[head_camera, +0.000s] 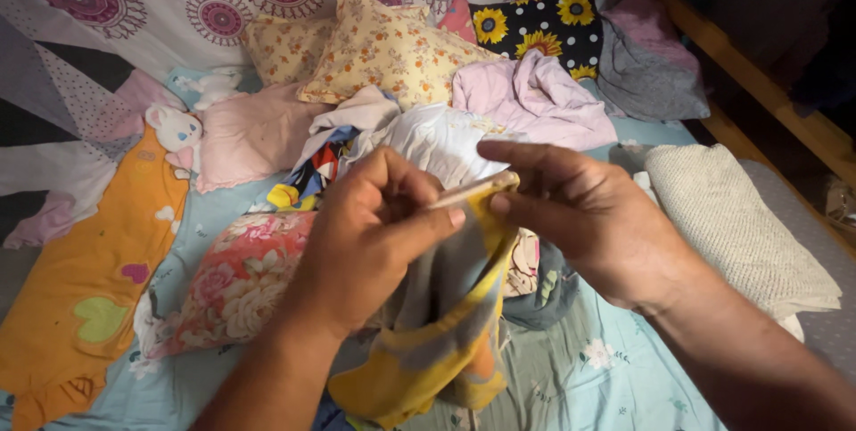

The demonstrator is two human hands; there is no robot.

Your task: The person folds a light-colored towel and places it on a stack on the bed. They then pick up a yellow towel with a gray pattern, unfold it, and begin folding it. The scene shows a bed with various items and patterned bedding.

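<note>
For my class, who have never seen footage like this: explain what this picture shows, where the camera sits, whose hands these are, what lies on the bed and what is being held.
There is one picture, taken by a camera worn on a person's head, looking down at their own two bare hands. The left hand and right hand both pinch the top edge of a yellow and grey cloth, which hangs down between them. Below is a bed with a light blue sheet, strewn with clothes. Around the hands lie a red floral pillow, an orange garment, a yellow floral pillow, a pink garment and a cream knitted blanket.
</note>
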